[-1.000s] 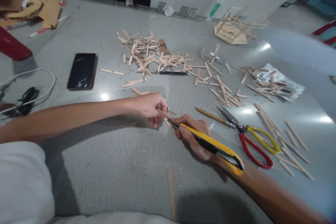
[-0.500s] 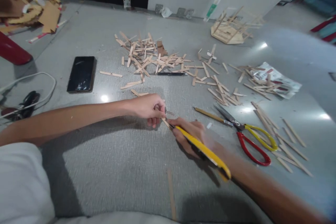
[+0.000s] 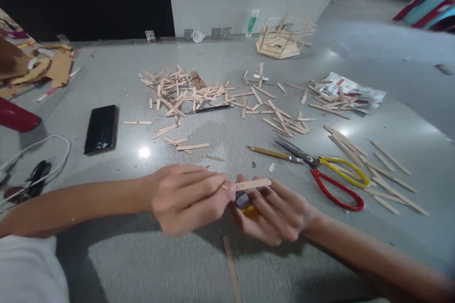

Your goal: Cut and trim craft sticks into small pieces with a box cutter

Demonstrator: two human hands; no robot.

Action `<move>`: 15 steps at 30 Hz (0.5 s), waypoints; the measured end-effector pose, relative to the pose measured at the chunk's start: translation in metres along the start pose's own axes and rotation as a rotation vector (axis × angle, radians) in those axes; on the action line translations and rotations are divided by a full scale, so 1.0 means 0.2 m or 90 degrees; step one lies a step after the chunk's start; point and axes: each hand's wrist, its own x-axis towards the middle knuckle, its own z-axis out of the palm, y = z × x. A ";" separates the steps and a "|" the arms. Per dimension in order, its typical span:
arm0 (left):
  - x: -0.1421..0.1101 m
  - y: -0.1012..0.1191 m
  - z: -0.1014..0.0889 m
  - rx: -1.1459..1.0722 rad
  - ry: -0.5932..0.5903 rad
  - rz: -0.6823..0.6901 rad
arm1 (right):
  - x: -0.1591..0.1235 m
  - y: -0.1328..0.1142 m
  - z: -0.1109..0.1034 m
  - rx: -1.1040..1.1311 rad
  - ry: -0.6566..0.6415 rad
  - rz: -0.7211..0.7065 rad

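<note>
Between the fingers of my left hand (image 3: 192, 196) is one end of a wooden craft stick (image 3: 254, 184), which points right across the fingertips of my other hand. My right hand (image 3: 277, 213) is turned partly palm up, its fingers curled around a yellow utility knife (image 3: 251, 212). Most of the knife is hidden by the fingers. Both hands are close together, just above the grey table. Another craft stick (image 3: 232, 267) lies below them near the front edge. Scissors (image 3: 314, 161) with one red and one yellow handle lie open to the right, beside a yellow-handled craft knife (image 3: 273, 153).
A pile of craft sticks (image 3: 209, 94) spreads across the middle, with a black pen (image 3: 213, 109) beside it. A phone (image 3: 102, 129) and a white cable (image 3: 64, 139) lie left. At the back stand a stick-built frame (image 3: 280, 47) and a glue tube (image 3: 252, 23). A plastic packet (image 3: 369, 97) lies right.
The knife has turned from lying along the stick to being tucked inside my right hand. Both hands have come together, and the stick now points right. The view has shifted.
</note>
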 end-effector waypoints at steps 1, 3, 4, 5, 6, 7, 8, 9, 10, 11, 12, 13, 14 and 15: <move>-0.01 0.02 0.01 0.027 0.011 -0.014 | 0.00 0.00 0.00 -0.045 0.020 -0.038; -0.03 0.06 0.03 0.071 0.075 -0.035 | 0.02 0.00 -0.01 -0.109 0.054 -0.095; -0.04 0.08 0.03 0.081 0.059 -0.088 | 0.03 0.00 -0.02 -0.116 0.061 -0.104; -0.05 0.10 0.03 0.075 0.054 -0.093 | 0.03 0.00 -0.02 -0.102 0.057 -0.099; -0.06 0.11 0.03 0.061 0.038 -0.101 | 0.04 0.00 -0.03 -0.070 0.043 -0.081; -0.07 0.12 0.03 0.048 0.028 -0.111 | 0.04 0.00 -0.03 -0.028 0.022 -0.054; -0.08 0.13 0.02 0.035 0.013 -0.120 | 0.05 0.00 -0.04 0.019 -0.004 -0.026; -0.08 0.13 0.01 0.024 0.001 -0.124 | 0.05 0.00 -0.04 0.063 -0.026 -0.003; -0.08 0.13 0.00 0.016 -0.016 -0.136 | 0.05 0.00 -0.04 0.099 -0.041 0.012; -0.08 0.13 0.00 0.012 -0.028 -0.149 | 0.05 0.01 -0.04 0.123 -0.047 0.024; -0.08 0.13 -0.01 0.006 -0.035 -0.155 | 0.05 0.01 -0.04 0.141 -0.044 0.033; -0.07 0.13 -0.01 -0.005 -0.042 -0.164 | 0.05 0.01 -0.04 0.155 -0.035 0.039; -0.06 0.12 -0.01 -0.022 -0.039 -0.177 | 0.06 0.00 -0.04 0.167 -0.019 0.046; -0.05 0.11 0.00 -0.052 -0.040 -0.191 | 0.05 0.00 -0.03 0.179 0.001 0.052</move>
